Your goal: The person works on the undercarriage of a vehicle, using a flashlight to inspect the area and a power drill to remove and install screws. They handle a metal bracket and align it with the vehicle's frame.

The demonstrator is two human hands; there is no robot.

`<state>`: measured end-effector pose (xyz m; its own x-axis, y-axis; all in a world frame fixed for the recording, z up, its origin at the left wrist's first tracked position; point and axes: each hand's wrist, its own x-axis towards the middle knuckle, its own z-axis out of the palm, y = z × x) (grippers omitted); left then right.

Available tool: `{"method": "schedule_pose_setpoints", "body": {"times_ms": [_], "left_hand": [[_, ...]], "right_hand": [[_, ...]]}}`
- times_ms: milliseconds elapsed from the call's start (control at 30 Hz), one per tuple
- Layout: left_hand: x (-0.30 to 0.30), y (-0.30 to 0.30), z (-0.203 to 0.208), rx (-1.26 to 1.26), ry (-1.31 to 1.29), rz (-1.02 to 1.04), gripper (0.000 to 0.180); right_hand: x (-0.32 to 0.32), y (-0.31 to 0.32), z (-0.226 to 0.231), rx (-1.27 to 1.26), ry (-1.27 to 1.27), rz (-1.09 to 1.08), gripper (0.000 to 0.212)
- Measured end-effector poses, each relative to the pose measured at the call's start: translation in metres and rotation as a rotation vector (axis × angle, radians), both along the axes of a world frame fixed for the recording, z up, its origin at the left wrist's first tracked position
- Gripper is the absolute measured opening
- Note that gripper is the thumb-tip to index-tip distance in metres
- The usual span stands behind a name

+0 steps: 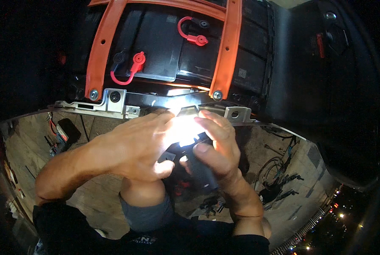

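Observation:
A dark, roughly rectangular part [202,170] is between my two hands, just in front of the metal rail edge. White glare washes out its upper end, so its exact kind cannot be told. My right hand [224,148] curls around it from the right, fingers on top and thumb on the near face. My left hand [139,142] reaches in from the left, its fingertips lost in the glare and its thumb bent down beside the part. Behind them lie black battery blocks [151,55] under orange straps [98,51]. Red terminal caps [138,61] sit on short cables there.
Silver brackets [114,102] run along the near edge of the batteries. A black handheld device [67,131] lies at left on the floor. Coiled cables [268,170] with black clips [283,193] lie at right. A large dark curved panel [326,106] rises on the right.

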<state>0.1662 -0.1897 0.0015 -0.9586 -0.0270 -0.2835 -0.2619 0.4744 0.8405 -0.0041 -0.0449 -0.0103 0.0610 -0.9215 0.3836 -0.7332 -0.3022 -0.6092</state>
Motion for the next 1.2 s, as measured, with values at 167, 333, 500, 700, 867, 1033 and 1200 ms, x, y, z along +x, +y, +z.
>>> {"method": "schedule_pose_setpoints", "body": {"times_ms": [167,333,500,700,867,1033,1200], "left_hand": [[-0.006,0.002,-0.006,-0.035,0.152,0.008,0.054],[-0.009,-0.001,0.002,0.015,-0.115,-0.055,0.076],[-0.017,-0.001,0.012,0.026,-0.289,-0.019,0.076],[-0.026,-0.004,0.002,0.061,-0.262,0.005,0.071],[-0.023,-0.004,-0.009,0.078,-0.146,0.008,0.075],[-0.024,-0.002,-0.009,0.075,-0.098,0.009,0.074],[-0.023,0.000,-0.009,-0.052,0.005,0.017,0.073]], "right_hand": [[0.005,0.006,0.004,0.034,0.086,0.002,0.051],[0.000,0.004,0.002,0.021,0.088,0.073,0.056],[-0.005,0.005,0.003,0.053,0.036,0.113,0.053],[-0.006,0.004,-0.003,-0.029,-0.101,0.100,0.043],[-0.005,0.003,-0.004,-0.035,-0.127,0.091,0.039],[-0.010,0.005,-0.004,-0.031,-0.090,0.126,0.055],[-0.004,0.005,-0.025,-0.092,-0.182,0.029,0.052]]}}
